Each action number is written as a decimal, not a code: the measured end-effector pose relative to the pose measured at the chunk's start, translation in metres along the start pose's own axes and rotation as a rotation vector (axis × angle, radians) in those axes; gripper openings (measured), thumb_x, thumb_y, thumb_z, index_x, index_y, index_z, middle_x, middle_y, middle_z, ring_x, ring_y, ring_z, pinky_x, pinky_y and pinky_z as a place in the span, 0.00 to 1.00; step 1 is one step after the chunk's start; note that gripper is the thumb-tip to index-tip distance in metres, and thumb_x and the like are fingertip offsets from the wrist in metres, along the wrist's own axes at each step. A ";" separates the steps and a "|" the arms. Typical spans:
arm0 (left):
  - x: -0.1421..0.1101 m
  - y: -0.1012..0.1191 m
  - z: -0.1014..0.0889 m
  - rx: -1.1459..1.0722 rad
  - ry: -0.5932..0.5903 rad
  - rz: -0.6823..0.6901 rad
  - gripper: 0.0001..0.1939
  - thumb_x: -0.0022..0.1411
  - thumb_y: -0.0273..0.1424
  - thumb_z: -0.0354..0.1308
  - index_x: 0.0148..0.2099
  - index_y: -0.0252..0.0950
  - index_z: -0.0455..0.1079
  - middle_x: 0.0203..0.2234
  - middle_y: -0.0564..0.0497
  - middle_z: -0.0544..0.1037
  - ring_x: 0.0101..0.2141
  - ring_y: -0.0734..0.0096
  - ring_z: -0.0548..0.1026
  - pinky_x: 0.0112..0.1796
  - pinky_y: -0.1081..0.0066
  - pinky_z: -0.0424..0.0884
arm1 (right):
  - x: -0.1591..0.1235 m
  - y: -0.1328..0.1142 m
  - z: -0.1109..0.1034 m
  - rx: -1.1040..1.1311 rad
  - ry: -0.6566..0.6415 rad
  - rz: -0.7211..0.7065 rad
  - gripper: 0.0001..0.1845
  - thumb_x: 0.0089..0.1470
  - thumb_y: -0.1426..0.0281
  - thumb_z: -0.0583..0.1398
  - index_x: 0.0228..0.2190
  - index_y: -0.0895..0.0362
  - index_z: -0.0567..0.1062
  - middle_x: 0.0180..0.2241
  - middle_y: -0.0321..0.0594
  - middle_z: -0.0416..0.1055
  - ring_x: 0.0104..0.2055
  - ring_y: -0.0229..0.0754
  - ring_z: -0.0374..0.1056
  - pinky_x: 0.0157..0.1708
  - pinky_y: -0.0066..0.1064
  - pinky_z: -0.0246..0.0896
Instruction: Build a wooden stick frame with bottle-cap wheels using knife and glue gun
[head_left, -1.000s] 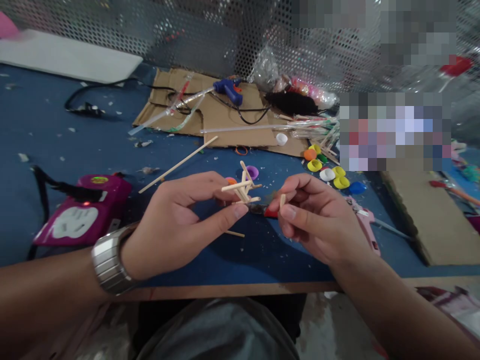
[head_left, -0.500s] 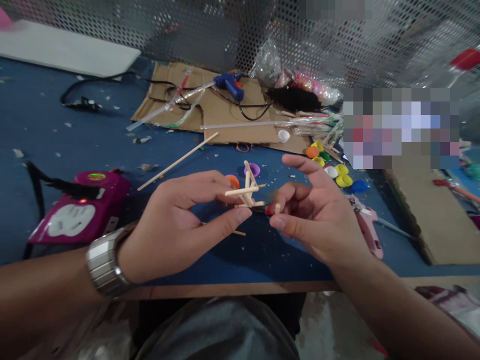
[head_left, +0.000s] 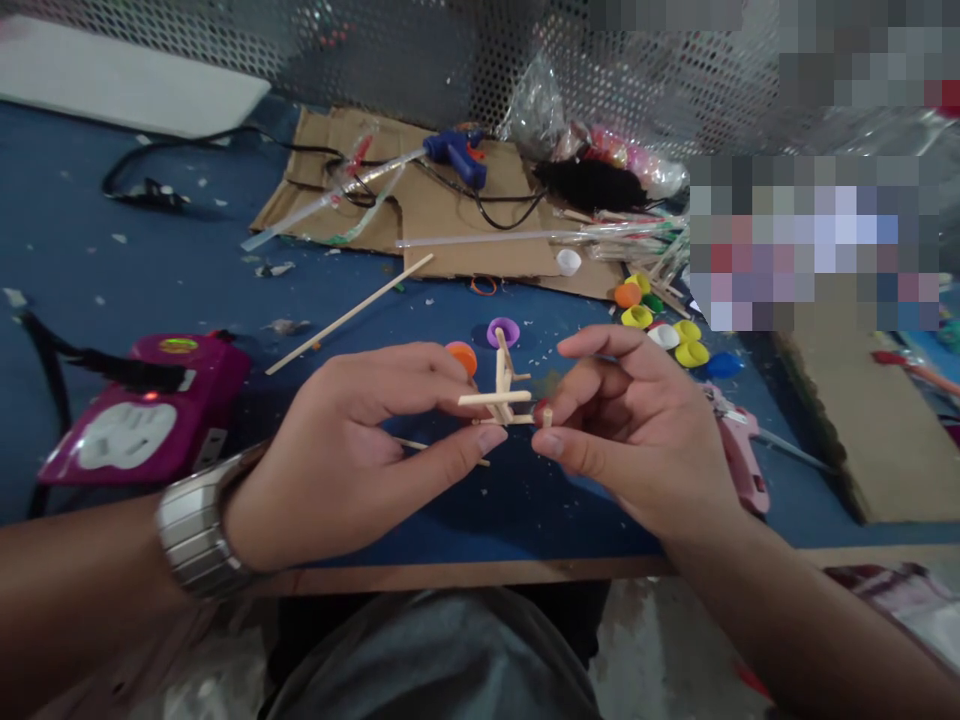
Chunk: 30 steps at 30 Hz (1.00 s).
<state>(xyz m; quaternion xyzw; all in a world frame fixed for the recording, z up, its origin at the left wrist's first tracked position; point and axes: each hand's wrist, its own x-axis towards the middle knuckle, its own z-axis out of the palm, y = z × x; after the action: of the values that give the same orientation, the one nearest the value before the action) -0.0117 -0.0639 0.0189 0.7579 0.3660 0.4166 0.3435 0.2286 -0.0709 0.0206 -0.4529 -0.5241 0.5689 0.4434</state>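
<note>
Between its thumb and fingers my left hand (head_left: 360,450) pinches a small frame of joined wooden sticks (head_left: 495,399), whose pieces point several ways. My right hand (head_left: 637,440) is closed at the thumb and index finger on a short wooden stick (head_left: 547,418), seen nearly end-on. That stick is close to the frame's right end; whether they touch I cannot tell. A small red spot shows beside the right index fingertip. Behind the frame are a purple cup (head_left: 503,332) and an orange cup (head_left: 462,358). A thin stick (head_left: 411,443) lies on the table partly under my left hand.
A long wooden stick (head_left: 349,315) lies left of centre. Further back, a blue glue gun (head_left: 457,158) rests on cardboard (head_left: 480,262). At the left is a magenta power strip (head_left: 225,375); a pink glue gun (head_left: 739,450) lies right, near several coloured cups (head_left: 691,354).
My right hand has brought the short stick closer to the frame, narrowing the gap. The frame has shifted slightly right and down in view. Both hands keep their pinch.
</note>
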 end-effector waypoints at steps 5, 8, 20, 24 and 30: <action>0.001 0.001 0.000 0.015 -0.008 -0.022 0.03 0.68 0.29 0.71 0.40 0.42 0.86 0.32 0.52 0.86 0.33 0.67 0.82 0.39 0.69 0.79 | -0.002 0.000 0.002 0.025 -0.010 0.020 0.32 0.46 0.74 0.83 0.47 0.45 0.79 0.30 0.28 0.79 0.29 0.40 0.77 0.27 0.31 0.74; 0.000 0.001 -0.001 0.022 -0.002 -0.039 0.02 0.68 0.30 0.71 0.40 0.42 0.86 0.32 0.51 0.86 0.34 0.65 0.83 0.41 0.66 0.80 | -0.002 0.000 0.002 0.013 -0.002 0.030 0.32 0.46 0.73 0.84 0.48 0.44 0.78 0.30 0.29 0.78 0.29 0.42 0.76 0.27 0.34 0.76; 0.000 0.001 0.001 0.001 0.004 -0.028 0.03 0.69 0.30 0.71 0.39 0.40 0.86 0.30 0.52 0.84 0.31 0.68 0.80 0.41 0.67 0.79 | -0.002 0.001 0.002 -0.006 -0.009 0.031 0.31 0.47 0.71 0.84 0.48 0.43 0.79 0.29 0.28 0.78 0.28 0.41 0.76 0.27 0.35 0.77; 0.000 0.002 0.000 0.012 0.001 -0.044 0.04 0.69 0.31 0.70 0.38 0.41 0.85 0.30 0.51 0.84 0.31 0.66 0.80 0.39 0.67 0.79 | -0.002 0.000 0.002 -0.001 -0.011 0.029 0.32 0.46 0.72 0.84 0.48 0.43 0.79 0.29 0.29 0.78 0.29 0.43 0.77 0.27 0.36 0.77; 0.000 0.001 0.000 0.012 0.002 -0.053 0.03 0.68 0.31 0.71 0.39 0.42 0.85 0.31 0.51 0.84 0.31 0.66 0.80 0.35 0.68 0.78 | -0.003 0.001 0.002 -0.017 0.011 0.019 0.31 0.46 0.72 0.84 0.48 0.43 0.80 0.29 0.29 0.77 0.30 0.43 0.77 0.26 0.35 0.77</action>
<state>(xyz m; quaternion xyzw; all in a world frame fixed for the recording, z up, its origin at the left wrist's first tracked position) -0.0109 -0.0646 0.0198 0.7495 0.3890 0.4061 0.3494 0.2267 -0.0739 0.0202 -0.4648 -0.5222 0.5659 0.4371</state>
